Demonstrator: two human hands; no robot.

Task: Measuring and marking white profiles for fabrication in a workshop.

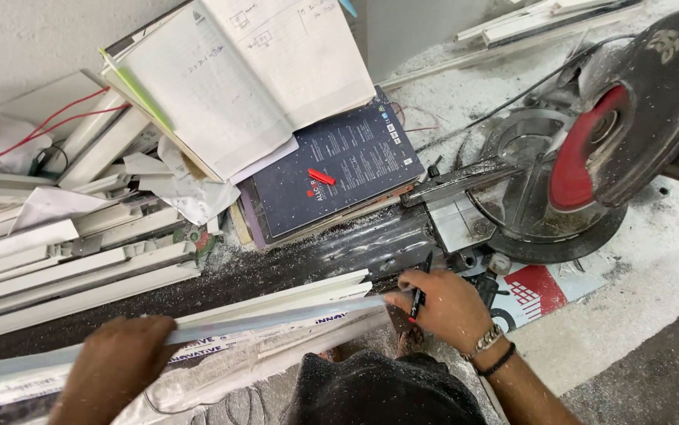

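Note:
A long white plastic profile (pixel 276 308) wrapped in printed film lies across the lower half of the view, running from bottom left to the centre. My left hand (pixel 115 370) grips it from above near the lower left. At the profile's right end, my right hand (pixel 445 308) holds a black marker (pixel 419 290) with a red band, and the fingers touch the profile's tip. That wrist wears a metal bracelet and a black band.
A mitre saw (pixel 591 149) with a red blade guard stands at the right, head raised. An open notebook (pixel 237 71) and a dark catalogue (pixel 339 169) with a red cap lie behind. Several white profiles (pixel 72 260) are stacked at the left. Dust and shavings cover the bench.

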